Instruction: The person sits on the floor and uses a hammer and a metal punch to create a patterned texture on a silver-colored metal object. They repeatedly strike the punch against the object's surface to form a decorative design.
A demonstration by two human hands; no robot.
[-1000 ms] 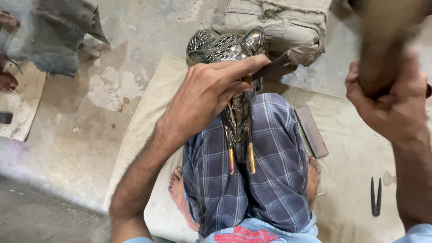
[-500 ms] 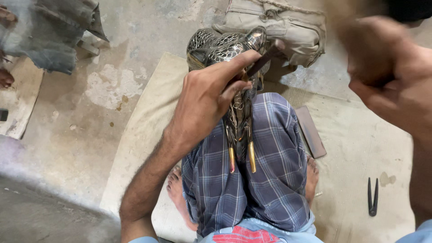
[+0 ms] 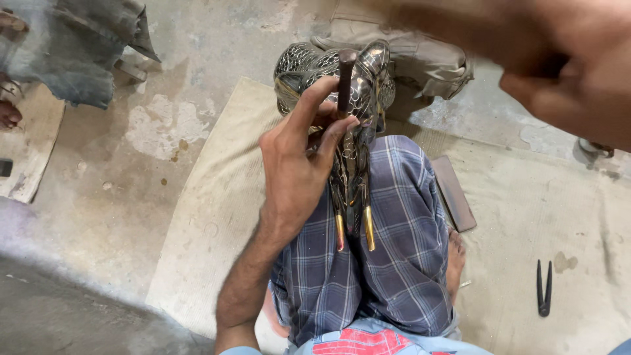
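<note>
The right hand (image 3: 565, 72) is a motion-blurred mass cut off by the top and right edges; whatever it grips cannot be made out. The left hand (image 3: 299, 164) covers part of the patterned silver-and-black metal elephant figure (image 3: 358, 131) and the lower end of the dark metal punch rod (image 3: 344, 82). At the left edge, another person's bare foot (image 3: 9, 115) is cropped.

Blue plaid cloth (image 3: 401, 263), silver-black patterned metal figure (image 3: 358, 131), beige mat (image 3: 217, 217).
</note>
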